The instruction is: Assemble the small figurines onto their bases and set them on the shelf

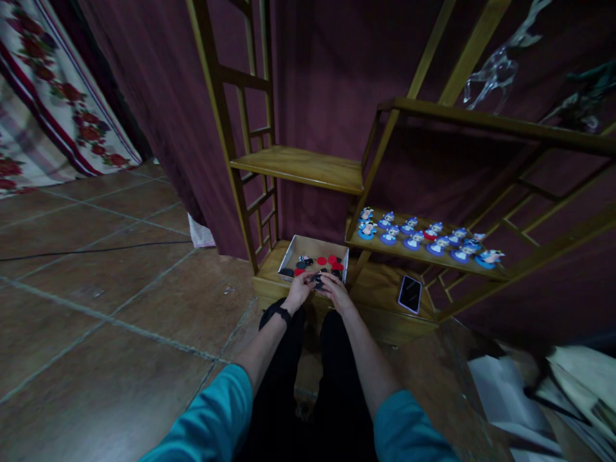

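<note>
My left hand (299,290) and my right hand (337,292) meet over the near edge of a shallow white cardboard box (315,242). Between their closed fingers is a small dark piece (318,279), too small to make out fully; it resembles the black pieces in the box. Inside the box lie several red discs (332,259), dark discs (301,264) and a few small black-and-white pieces (309,262). The box rests on the low wooden shelf in front of my knees.
Several small figurines on round bases (389,235), mostly blue and purple, stand in two rows on the right shelf (433,256). Below lies a phone (410,294). An upper wooden shelf (303,165) juts out above the box. A glass animal figure (495,74) stands at upper right.
</note>
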### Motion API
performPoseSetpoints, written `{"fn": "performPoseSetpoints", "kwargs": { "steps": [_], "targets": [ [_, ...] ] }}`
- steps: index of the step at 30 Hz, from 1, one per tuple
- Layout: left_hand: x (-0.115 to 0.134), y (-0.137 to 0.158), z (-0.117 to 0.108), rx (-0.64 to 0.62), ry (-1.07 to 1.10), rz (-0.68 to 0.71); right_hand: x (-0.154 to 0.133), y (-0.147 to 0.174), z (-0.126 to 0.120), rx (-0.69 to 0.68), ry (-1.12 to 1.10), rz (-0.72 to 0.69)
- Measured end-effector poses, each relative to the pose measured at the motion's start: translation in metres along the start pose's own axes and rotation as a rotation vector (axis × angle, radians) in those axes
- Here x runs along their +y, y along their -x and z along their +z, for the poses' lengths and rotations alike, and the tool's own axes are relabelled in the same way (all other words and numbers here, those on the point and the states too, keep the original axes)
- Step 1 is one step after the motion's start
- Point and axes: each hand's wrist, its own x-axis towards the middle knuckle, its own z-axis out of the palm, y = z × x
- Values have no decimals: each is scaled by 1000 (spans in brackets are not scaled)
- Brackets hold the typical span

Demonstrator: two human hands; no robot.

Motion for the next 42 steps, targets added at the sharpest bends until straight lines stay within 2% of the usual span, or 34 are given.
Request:
{"fn": "performPoseSetpoints", "kwargs": {
  "steps": [16,25,30,35,42],
  "targets": [
    [5,2,0,-8,-6,-67,4,-3,-2,-21,-54,8],
    [7,3,-1,-28,125,-121,6,-8,-1,66,-111,59],
    [8,4,-2,-31,180,-164,8,-12,-5,39,-120,74],
    [7,3,-3,-16,238,-201,7,-10,-6,-3,-141,40],
    [8,3,-4,-85,241,-186,6,-8,-5,23,-104,-12]
  ]
}}
